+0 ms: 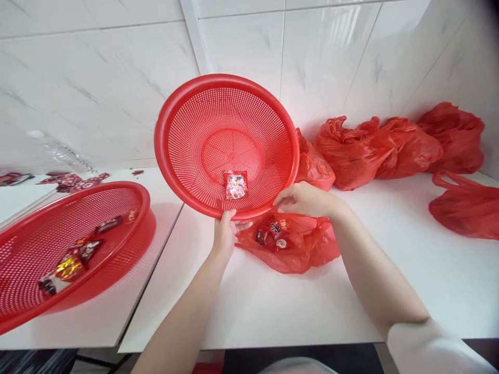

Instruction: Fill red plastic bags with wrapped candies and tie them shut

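A round red mesh basket is tilting its open side toward the viewer, hiding the back-left corner of the white table; one shiny red-and-white packet is lying low inside. Between basket and front edge, a thin red bag is showing packets too crumpled to read. The left hand is gripping the rim, thumb above, fingers partly hidden; the right hand is curling its fingers beside the rim, whether pinching rim or bag I cannot tell
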Demonstrator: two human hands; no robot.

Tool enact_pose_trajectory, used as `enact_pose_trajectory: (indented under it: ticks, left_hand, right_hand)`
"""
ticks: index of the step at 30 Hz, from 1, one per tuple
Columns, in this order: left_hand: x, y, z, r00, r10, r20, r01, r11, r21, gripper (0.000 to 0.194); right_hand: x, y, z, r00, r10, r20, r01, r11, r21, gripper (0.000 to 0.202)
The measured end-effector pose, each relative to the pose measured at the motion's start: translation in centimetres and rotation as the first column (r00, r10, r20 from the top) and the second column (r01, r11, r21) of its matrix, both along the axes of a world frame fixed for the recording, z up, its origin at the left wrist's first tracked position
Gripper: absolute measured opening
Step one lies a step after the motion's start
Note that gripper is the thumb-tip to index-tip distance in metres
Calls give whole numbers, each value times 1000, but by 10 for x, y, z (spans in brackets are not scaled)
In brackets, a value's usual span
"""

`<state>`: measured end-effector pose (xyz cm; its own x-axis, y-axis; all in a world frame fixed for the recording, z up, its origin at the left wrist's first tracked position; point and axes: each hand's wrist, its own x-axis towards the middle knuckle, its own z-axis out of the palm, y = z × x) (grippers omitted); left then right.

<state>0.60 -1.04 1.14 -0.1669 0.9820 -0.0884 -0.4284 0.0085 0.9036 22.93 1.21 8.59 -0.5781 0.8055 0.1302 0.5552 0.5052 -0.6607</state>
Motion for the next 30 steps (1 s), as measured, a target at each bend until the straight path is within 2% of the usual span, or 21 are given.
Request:
enact_pose_trajectory:
  ticks: [3,6,7,9,11,13,14,16,19,22,24,27,29,30]
  left_hand:
    - [4,-2,-3,1000,-16,-16,16,1000,7,33]
    - [13,-9,-4,995,-96,-20,97,995,12,42]
    - [17,-13,-4,991,-134,-14,134,991,8,45]
    - [26,-23,-4,978,-210,6,210,978,-11,51]
    - [34,-32,-6,959,-282,27,283,958,-36,53]
    - [39,-39,-8,940,-339,35,340,938,-70,54]
    - [41,-41,-10,935,-353,33,354,931,-89,53]
    - [42,-41,-13,932,-361,30,362,925,-115,51]
    - [41,-38,-16,926,-374,57,378,920,-104,46]
    - [37,-33,-14,924,-373,87,379,923,-62,44]
    - [34,-31,-10,933,-345,98,351,936,-41,45]
    - [30,-27,-4,947,-303,107,307,951,-25,45]
    - [27,-24,-1,956,-277,98,280,960,-12,46]
    - [25,-22,1,960,-263,91,265,964,-6,48]
  right_hand:
    - [-6,1,-1,991,-91,-94,101,989,105,15]
    - [-15,3,-7,982,-133,-132,159,965,211,22]
    - [-19,4,-10,978,-180,-107,201,952,233,26]
    - [-29,5,-19,934,-358,4,346,906,243,36]
    - [-40,4,-29,828,-542,143,504,832,234,52]
    - [-51,2,-37,752,-615,235,572,787,231,67]
    - [-56,1,-40,745,-618,251,574,786,229,71]
    - [-62,0,-46,776,-591,219,554,805,211,70]
    - [-62,4,-50,859,-511,25,504,854,130,65]
    - [-55,15,-50,835,-481,-268,495,869,-17,70]
    - [-49,22,-47,750,-468,-466,427,882,-200,54]
    - [-43,27,-41,525,-474,-707,186,874,-448,36]
    - [-40,26,-36,398,-510,-763,47,841,-538,35]
    - [-39,25,-34,371,-525,-766,-4,824,-566,35]
